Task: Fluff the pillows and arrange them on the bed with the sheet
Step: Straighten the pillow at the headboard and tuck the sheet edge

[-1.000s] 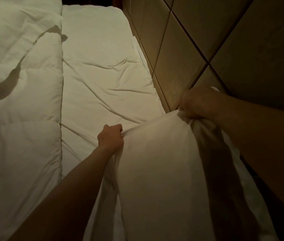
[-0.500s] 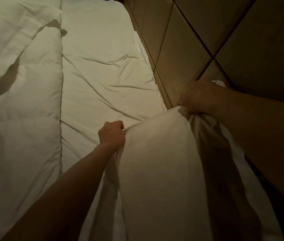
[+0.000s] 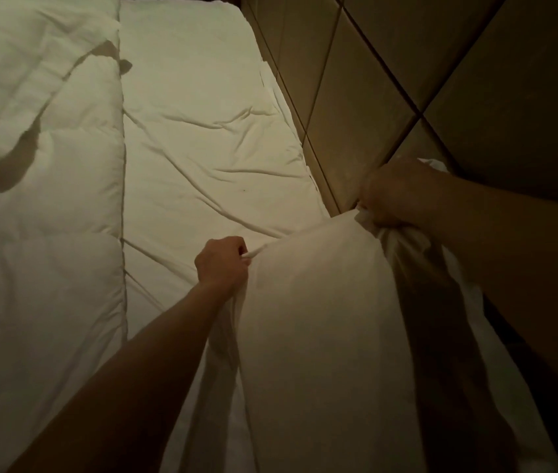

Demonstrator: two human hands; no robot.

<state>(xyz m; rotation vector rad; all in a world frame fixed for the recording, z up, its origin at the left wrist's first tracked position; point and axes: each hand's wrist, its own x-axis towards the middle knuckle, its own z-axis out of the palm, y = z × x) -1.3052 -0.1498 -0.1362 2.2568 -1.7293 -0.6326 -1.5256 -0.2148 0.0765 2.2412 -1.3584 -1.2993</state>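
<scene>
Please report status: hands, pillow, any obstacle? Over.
Both gripping: left hand and right hand on pillow corners. Pillow close by padded wall. Ahead, sheet wrinkled; duvet lies left, not in the way.

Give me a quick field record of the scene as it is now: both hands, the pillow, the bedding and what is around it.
left hand: grips one top corner of the pillow
right hand: grips the other top corner, close to the panelled wall
pillow: white, stretched between both hands; lower end out of view
sheet: white, creased, lying flat on the bed
duvet: white, quilted, left of the sheet, top corner folded over
panelled wall: brown, runs along the sheet's right edge
light: dim
</scene>
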